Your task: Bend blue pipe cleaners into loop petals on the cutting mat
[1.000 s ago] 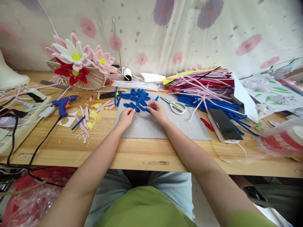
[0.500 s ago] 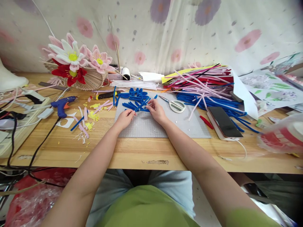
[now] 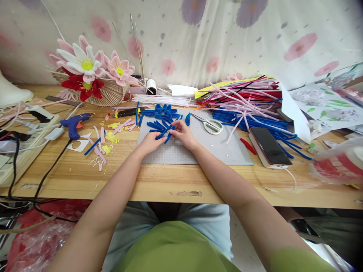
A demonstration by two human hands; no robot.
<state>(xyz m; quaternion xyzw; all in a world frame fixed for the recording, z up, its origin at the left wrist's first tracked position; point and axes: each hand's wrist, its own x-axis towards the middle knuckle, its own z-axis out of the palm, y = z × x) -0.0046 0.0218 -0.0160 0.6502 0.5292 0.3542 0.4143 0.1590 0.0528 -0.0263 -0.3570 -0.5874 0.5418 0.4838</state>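
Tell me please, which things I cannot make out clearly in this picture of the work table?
All in the head view:
- How the blue strips meet between the left hand and the right hand: fingers cover it.
- White object at far left: cut off by the edge.
- Contents of the plastic bag at right: blurred, cut off by the edge.

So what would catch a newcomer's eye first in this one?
Probably the big fuzzy flowers in white, pink and red, standing at the back left of the wooden table. Next, the heap of pink, red and black stems at the back right, with blue ones in front. Then the centre, where the left hand and right hand hold blue fuzzy pieces over the grey mat.
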